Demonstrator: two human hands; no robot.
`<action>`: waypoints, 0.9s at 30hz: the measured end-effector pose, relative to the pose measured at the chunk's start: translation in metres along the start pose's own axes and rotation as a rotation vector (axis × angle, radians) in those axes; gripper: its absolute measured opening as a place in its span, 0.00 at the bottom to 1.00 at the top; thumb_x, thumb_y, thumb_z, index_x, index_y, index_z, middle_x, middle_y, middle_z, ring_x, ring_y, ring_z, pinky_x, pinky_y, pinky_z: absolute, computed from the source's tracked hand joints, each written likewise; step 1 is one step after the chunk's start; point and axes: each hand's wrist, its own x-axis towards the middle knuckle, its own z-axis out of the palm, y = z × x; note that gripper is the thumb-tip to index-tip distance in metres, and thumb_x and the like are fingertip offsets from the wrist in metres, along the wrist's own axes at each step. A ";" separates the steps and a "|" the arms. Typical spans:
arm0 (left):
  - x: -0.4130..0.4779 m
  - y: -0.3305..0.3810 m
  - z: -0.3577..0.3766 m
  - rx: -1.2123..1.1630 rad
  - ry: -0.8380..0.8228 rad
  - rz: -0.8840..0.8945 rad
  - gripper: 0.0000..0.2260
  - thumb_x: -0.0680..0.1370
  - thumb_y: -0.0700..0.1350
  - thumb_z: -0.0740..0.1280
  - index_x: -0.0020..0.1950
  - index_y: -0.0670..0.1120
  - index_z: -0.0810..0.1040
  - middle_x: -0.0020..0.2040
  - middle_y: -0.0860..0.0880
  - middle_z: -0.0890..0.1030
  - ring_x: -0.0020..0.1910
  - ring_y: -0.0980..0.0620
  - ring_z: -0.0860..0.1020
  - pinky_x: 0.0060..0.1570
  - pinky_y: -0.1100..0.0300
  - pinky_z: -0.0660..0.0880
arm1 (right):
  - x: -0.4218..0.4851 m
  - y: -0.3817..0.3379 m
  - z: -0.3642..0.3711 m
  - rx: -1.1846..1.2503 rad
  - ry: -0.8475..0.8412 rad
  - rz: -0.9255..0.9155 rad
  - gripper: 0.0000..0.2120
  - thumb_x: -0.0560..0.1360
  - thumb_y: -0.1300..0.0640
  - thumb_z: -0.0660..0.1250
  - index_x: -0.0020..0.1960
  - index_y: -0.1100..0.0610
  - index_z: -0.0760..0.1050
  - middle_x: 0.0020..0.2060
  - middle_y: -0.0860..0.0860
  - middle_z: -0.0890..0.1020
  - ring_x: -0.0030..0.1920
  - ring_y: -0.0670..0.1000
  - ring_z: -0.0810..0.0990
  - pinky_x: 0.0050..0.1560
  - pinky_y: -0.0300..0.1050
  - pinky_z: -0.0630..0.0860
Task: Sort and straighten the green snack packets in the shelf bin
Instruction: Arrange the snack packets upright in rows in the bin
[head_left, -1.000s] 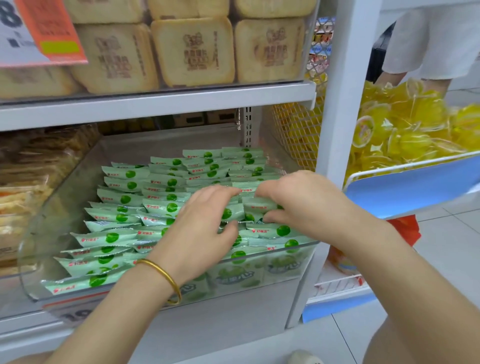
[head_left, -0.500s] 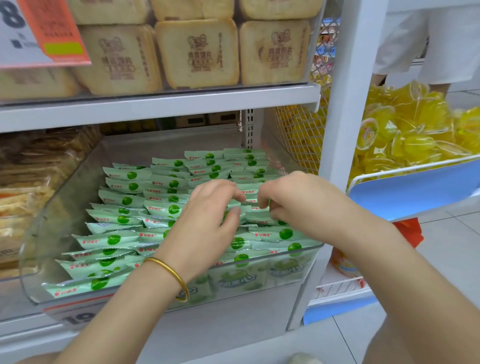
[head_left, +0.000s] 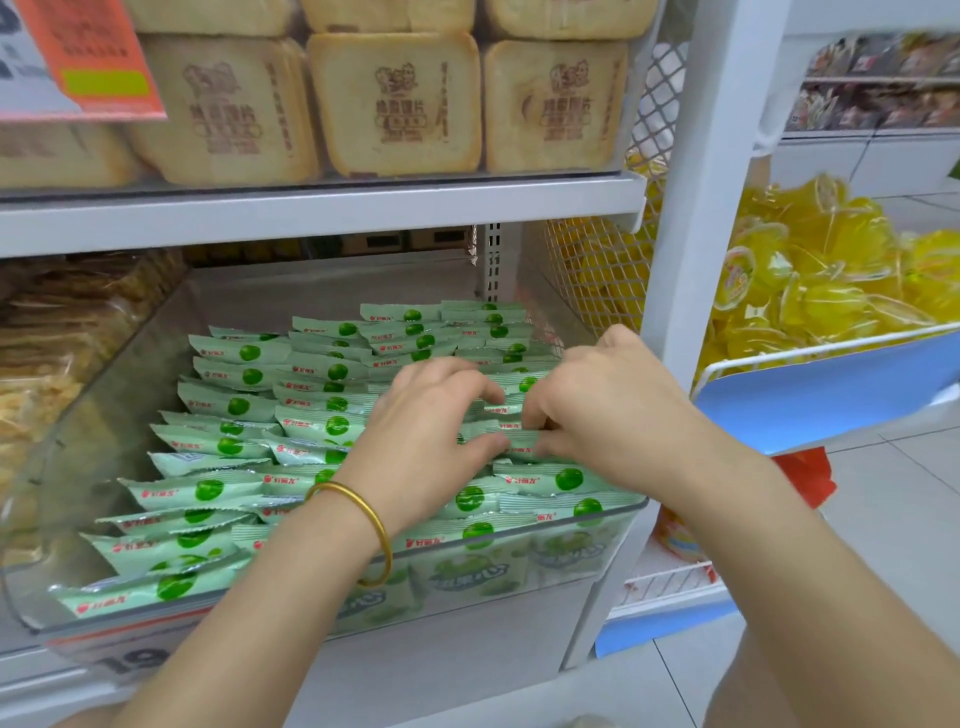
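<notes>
Green snack packets lie in overlapping rows across the clear shelf bin, fairly even by its left wall and looser toward its right wall. Over the bin's middle-right row, the left hand, flatter a second ago, has curled its fingers and drawn up against the right hand. Both now pinch one packet between thumb and fingertips, so this row is probably being squared, with the bin's front rows still untidy.

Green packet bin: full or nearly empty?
Full: green packets fill the clear bin in overlapping rows, front rim to back.
</notes>
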 end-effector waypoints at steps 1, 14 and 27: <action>0.001 0.000 0.000 -0.010 -0.001 -0.002 0.16 0.75 0.53 0.67 0.63 0.55 0.73 0.68 0.56 0.67 0.70 0.54 0.59 0.66 0.61 0.55 | 0.002 -0.001 0.002 -0.023 -0.019 -0.006 0.08 0.75 0.45 0.66 0.51 0.46 0.78 0.39 0.44 0.74 0.53 0.51 0.76 0.53 0.48 0.60; 0.004 -0.002 0.002 -0.033 -0.013 -0.054 0.15 0.77 0.52 0.64 0.64 0.54 0.72 0.68 0.53 0.67 0.69 0.53 0.58 0.66 0.61 0.56 | 0.010 0.010 0.008 0.247 0.154 0.137 0.06 0.75 0.53 0.67 0.51 0.47 0.79 0.44 0.46 0.79 0.53 0.50 0.72 0.48 0.47 0.73; 0.005 -0.003 0.003 0.000 -0.043 -0.096 0.24 0.76 0.53 0.66 0.70 0.52 0.64 0.70 0.52 0.65 0.71 0.52 0.57 0.67 0.60 0.57 | 0.011 0.004 0.013 0.247 0.229 0.146 0.06 0.75 0.50 0.67 0.50 0.50 0.78 0.46 0.46 0.80 0.53 0.51 0.73 0.47 0.43 0.65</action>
